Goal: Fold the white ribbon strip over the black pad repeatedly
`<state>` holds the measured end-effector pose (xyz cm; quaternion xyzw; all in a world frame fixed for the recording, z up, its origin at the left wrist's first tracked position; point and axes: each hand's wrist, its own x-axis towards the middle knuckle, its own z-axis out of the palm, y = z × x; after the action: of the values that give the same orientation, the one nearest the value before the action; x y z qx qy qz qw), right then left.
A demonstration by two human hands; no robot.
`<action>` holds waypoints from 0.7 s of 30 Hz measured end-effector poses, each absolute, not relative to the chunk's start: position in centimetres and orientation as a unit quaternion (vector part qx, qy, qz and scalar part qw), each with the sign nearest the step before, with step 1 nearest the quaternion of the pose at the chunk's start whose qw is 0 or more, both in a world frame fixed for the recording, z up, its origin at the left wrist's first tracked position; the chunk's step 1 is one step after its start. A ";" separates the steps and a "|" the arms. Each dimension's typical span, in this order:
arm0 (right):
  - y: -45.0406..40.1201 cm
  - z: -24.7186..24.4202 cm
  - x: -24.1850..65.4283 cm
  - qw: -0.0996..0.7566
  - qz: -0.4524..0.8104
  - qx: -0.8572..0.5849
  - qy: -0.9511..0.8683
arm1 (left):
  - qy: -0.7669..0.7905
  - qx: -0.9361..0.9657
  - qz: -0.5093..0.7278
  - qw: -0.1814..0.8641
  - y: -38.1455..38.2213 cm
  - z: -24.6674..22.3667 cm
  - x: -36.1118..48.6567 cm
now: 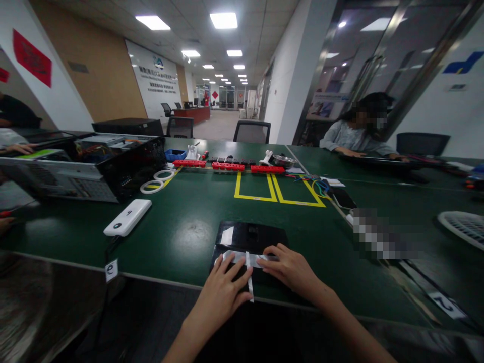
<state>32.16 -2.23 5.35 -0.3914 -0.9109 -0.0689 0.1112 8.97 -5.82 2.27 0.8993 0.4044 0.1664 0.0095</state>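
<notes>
A glossy black panel [252, 234] lies flat on the green table near its front edge. Across it runs a silvery-white strip [236, 255], apparently tape, and a narrower white strip [250, 291] crosses that and hangs toward me. My left hand [229, 285] rests on the panel's left part, fingers spread over the wide strip, thumb close to the narrow one's lower end. From the right, my right hand [289, 267] touches the wide strip's other end with its fingers apart. Both palms hide parts of the panel.
Left stand a white power bank [127, 218], white rings [152, 187] and an opened computer case [94, 169]. Red trays [228, 166] line the back, behind yellow tape outlines [255, 198]. A white-rimmed basket [459, 227] sits right. Another person [359, 131] works across the table.
</notes>
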 end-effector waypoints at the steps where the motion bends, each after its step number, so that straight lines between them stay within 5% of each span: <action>1: -2.3 5.3 32.1 0.112 -0.073 -0.391 -0.911 | 0.405 0.899 0.168 0.011 -5.8 2.3 9.0; 17: -2.0 6.0 32.6 0.099 0.023 -0.397 -0.912 | 0.413 0.876 0.236 0.077 -5.0 3.7 8.8; 21: -1.6 7.0 32.2 0.151 0.070 -0.407 -0.898 | 0.443 0.837 0.303 0.109 -3.4 4.2 6.4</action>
<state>32.15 -1.56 7.02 -0.4067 -0.8983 0.0699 0.1510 6.41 -3.40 4.20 0.8367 0.4428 0.3031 0.1094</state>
